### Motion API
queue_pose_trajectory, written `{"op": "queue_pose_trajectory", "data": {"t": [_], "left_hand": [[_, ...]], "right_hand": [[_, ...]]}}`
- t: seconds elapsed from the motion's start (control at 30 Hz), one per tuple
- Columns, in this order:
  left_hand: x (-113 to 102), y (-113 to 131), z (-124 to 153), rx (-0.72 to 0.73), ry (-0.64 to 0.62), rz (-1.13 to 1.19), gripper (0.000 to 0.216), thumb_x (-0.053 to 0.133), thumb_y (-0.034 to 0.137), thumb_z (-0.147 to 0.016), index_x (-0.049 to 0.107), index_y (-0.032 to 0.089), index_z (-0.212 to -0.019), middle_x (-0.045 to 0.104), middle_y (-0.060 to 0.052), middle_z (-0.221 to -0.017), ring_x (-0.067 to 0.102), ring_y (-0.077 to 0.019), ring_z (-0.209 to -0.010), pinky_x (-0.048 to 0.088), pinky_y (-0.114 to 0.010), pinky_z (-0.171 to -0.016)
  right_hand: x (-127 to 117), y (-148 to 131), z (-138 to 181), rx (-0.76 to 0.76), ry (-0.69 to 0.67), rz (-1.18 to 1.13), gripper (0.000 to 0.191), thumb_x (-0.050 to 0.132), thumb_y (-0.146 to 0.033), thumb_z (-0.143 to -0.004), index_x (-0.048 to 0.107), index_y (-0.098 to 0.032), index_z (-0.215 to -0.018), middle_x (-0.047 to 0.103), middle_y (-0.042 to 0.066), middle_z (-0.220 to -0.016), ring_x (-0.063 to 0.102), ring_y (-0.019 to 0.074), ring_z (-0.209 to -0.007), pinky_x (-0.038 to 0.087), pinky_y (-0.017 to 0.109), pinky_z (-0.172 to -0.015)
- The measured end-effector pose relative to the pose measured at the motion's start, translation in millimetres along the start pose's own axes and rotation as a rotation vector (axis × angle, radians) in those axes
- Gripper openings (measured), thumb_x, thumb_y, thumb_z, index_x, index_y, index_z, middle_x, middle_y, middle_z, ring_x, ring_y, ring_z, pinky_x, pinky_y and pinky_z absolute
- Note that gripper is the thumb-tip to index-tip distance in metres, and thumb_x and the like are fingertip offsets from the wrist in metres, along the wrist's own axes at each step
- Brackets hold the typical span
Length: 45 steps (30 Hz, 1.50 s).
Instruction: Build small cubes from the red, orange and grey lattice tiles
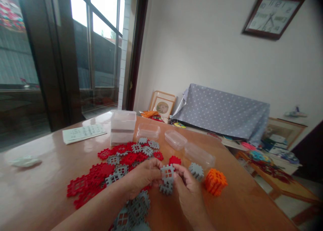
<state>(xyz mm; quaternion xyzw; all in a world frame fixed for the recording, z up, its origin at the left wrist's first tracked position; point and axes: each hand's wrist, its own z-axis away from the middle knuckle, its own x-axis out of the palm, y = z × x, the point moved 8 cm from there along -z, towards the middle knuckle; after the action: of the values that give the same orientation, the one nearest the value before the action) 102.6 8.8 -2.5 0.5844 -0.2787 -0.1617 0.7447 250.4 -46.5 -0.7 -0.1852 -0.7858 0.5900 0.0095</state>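
Observation:
Between my two hands is a grey interlocking building tile (167,172) with a window-like grid in its middle. My left hand (148,173) pinches its left edge, while the fingers and thumb of my right hand (187,184) close on its right edge. Just below it another grey tile (166,188) shows; I cannot tell whether it is joined or only behind. Red tiles (101,172) and grey tiles (137,207) lie in a loose heap around and under my left forearm. Beyond my right hand are a small red stack (175,160), a grey stack (196,170) and an orange stack (216,182).
Clear plastic boxes (176,139) stand behind the tiles, beside a taller translucent container (123,127). Toward the left of the wooden table (50,184) are a paper pad (84,133) and a crumpled white wrapper (25,161). A wooden stool (285,187) stands off the right edge.

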Motion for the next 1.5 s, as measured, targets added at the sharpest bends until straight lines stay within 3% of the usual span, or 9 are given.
{"op": "queue_pose_trajectory", "data": {"t": [0.13,0.23,0.33,0.57,0.7,0.9,1.03,1.5], "left_hand": [[-1.3,0.9,-1.2,0.031,0.011,-0.057,0.022,0.070,0.033,-0.077,0.058,0.018,-0.087,0.058,0.005,-0.064,0.052,-0.0084,-0.055,0.037,-0.020,-0.053],[-4.7,-4.2,-3.0,-0.009,0.057,-0.034,0.022,0.070,0.033,-0.074,0.055,0.018,-0.083,0.062,0.003,-0.063,0.055,-0.0101,-0.055,0.040,-0.022,-0.055],[-3.7,-4.8,-2.6,-0.023,0.057,0.010,0.023,0.071,0.030,-0.072,0.054,0.019,-0.081,0.065,0.002,-0.066,0.059,-0.0107,-0.058,0.043,-0.022,-0.058],[-0.8,-5.1,-0.1,-0.051,0.024,-0.024,0.022,0.072,0.032,-0.074,0.055,0.018,-0.082,0.069,-0.002,-0.067,0.065,-0.0144,-0.065,0.044,-0.024,-0.063],[-7.1,-0.3,-1.2,0.004,0.051,-0.036,0.022,0.071,0.035,-0.078,0.059,0.018,-0.087,0.069,-0.001,-0.076,0.064,-0.0137,-0.071,0.045,-0.024,-0.067],[-37.3,13.0,-2.1,0.078,0.204,-0.032,0.028,0.070,0.041,-0.081,0.061,0.018,-0.093,0.074,-0.006,-0.092,0.066,-0.0160,-0.080,0.046,-0.027,-0.072],[-49.4,15.5,-4.0,0.104,0.217,-0.025,0.030,0.069,0.046,-0.083,0.061,0.019,-0.092,0.074,-0.007,-0.093,0.065,-0.0163,-0.080,0.045,-0.027,-0.069],[-61.3,16.6,-6.0,0.148,0.238,-0.003,0.028,0.071,0.045,-0.083,0.061,0.019,-0.089,0.074,-0.007,-0.092,0.066,-0.0155,-0.081,0.046,-0.026,-0.073]], "right_hand": [[2.6,-2.8,1.1,-0.042,-0.027,0.090,0.037,0.054,-0.044,-0.095,0.065,-0.022,-0.123,0.069,0.008,-0.110,0.065,0.0226,-0.100,0.054,0.036,-0.089],[1.9,-9.5,4.4,-0.116,0.024,0.253,0.044,0.062,-0.038,-0.090,0.058,-0.023,-0.132,0.066,0.008,-0.116,0.064,0.0232,-0.101,0.054,0.037,-0.088],[4.1,-18.3,7.2,-0.205,0.042,0.431,0.053,0.069,-0.029,-0.082,0.054,-0.025,-0.133,0.061,0.009,-0.128,0.060,0.0262,-0.114,0.051,0.042,-0.098],[4.3,-24.3,4.6,-0.324,-0.013,0.607,0.047,0.069,-0.026,-0.081,0.057,-0.025,-0.127,0.060,0.007,-0.126,0.057,0.0257,-0.120,0.047,0.040,-0.104],[-1.5,-15.9,-0.7,-0.286,-0.056,0.658,0.045,0.070,-0.030,-0.082,0.061,-0.025,-0.126,0.061,0.007,-0.124,0.058,0.0260,-0.118,0.047,0.039,-0.103],[0.3,-0.1,-2.0,-0.169,-0.232,0.688,0.040,0.069,-0.034,-0.085,0.066,-0.025,-0.124,0.062,0.007,-0.118,0.060,0.0251,-0.110,0.048,0.037,-0.098],[1.8,5.4,-1.5,-0.143,-0.285,0.697,0.040,0.069,-0.034,-0.084,0.067,-0.024,-0.123,0.063,0.007,-0.117,0.060,0.0243,-0.107,0.047,0.036,-0.096],[5.8,22.2,-1.7,-0.109,-0.373,0.749,0.047,0.068,-0.035,-0.085,0.067,-0.023,-0.130,0.065,0.010,-0.116,0.060,0.0256,-0.108,0.046,0.037,-0.098]]}}
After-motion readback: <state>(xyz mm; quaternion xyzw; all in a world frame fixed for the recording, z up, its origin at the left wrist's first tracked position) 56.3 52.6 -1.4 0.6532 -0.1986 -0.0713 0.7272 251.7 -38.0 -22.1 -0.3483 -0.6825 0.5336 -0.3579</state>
